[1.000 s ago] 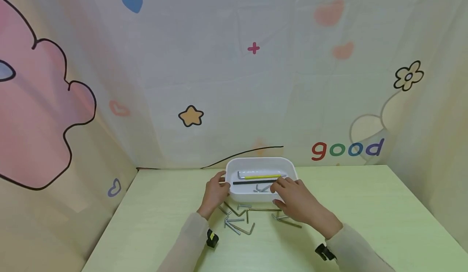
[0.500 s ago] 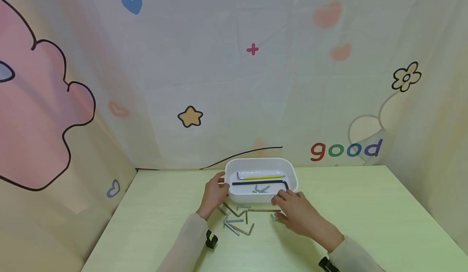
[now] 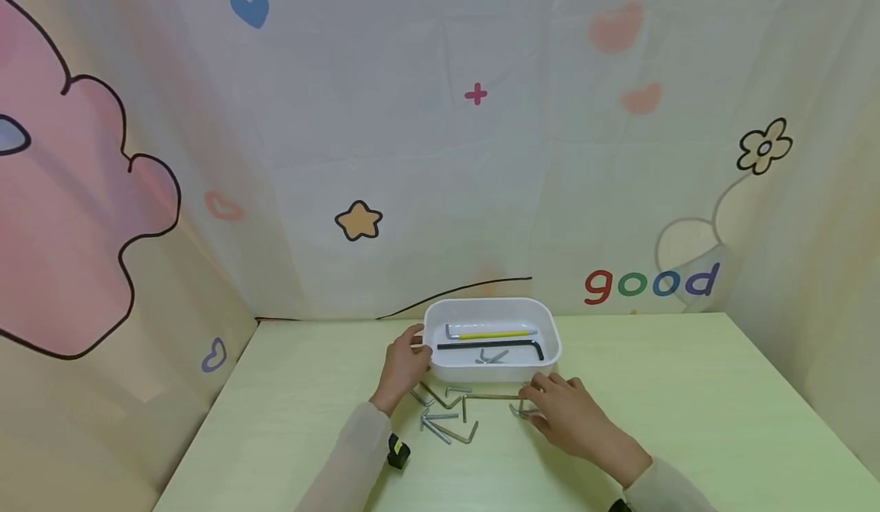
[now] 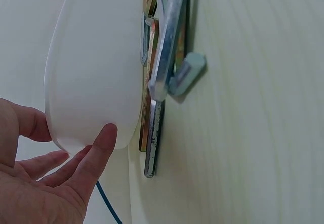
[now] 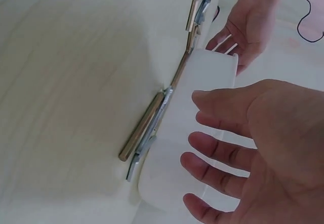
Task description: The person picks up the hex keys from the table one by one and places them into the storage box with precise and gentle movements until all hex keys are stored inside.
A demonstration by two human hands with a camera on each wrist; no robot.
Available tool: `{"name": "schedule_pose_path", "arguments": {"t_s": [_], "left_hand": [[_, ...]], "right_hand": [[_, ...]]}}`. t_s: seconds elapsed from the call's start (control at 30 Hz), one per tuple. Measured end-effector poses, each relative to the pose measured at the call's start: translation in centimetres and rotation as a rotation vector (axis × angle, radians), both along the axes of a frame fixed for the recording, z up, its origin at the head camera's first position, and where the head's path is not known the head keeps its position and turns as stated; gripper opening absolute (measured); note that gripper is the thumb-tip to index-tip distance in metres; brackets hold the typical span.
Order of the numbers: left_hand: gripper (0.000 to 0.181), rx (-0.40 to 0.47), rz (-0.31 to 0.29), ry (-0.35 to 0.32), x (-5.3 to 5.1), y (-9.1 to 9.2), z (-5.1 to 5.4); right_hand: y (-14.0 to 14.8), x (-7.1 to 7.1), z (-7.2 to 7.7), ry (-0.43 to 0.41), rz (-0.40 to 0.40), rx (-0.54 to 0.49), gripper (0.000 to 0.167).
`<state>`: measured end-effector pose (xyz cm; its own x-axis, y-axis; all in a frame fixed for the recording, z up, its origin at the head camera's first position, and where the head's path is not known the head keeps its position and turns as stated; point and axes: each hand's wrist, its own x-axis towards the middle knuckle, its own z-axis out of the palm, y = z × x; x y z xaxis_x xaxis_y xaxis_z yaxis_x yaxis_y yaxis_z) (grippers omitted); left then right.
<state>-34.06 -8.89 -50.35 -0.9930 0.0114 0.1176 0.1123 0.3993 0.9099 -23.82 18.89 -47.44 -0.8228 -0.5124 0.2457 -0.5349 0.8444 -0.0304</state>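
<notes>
My left hand point(image 3: 402, 367) grips the left end of a white plastic tray point(image 3: 481, 374), its thumb on the near side and fingers behind. Inside lie a black hex key point(image 3: 484, 344), a yellow-sleeved hex key point(image 3: 491, 335) and small silver hex keys point(image 3: 493, 358). My right hand point(image 3: 567, 414) hovers by the tray's near right corner, above loose hex keys on the table. The right wrist view shows its fingers loosely bent and holding nothing. Below them lies a brass-coloured hex key point(image 5: 142, 125) against silver ones. In the head view that hand partly covers this cluster.
More loose hex keys lie along the tray's near side, among them a long brass-coloured one point(image 3: 491, 396) and a silver bunch point(image 3: 436, 418). A printed curtain point(image 3: 440, 153) stands behind the pale green table point(image 3: 275, 435).
My right hand has drawn back from the tray's near edge towards me, uncovering the black hex key's bent end. The left hand keeps its hold on the tray.
</notes>
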Motion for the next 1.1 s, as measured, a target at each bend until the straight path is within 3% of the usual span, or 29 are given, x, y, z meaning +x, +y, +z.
{"name": "schedule_pose_path", "arguments": {"t_s": [0.27,0.6,1.1], "left_hand": [[0.048,0.003,0.005,-0.004,0.3,0.1,0.4],[0.049,0.005,0.0,-0.003,0.5,-0.1,0.5],[0.051,0.01,0.007,-0.009,0.0,-0.1,-0.1]], "right_hand": [[0.4,-0.3,-0.8,-0.004,-0.019,0.023,0.032],[0.8,-0.4,-1.4,-0.087,-0.011,0.018,0.024],[0.9,-1.2,-2.3,-0.064,0.004,0.01,0.018]]}}
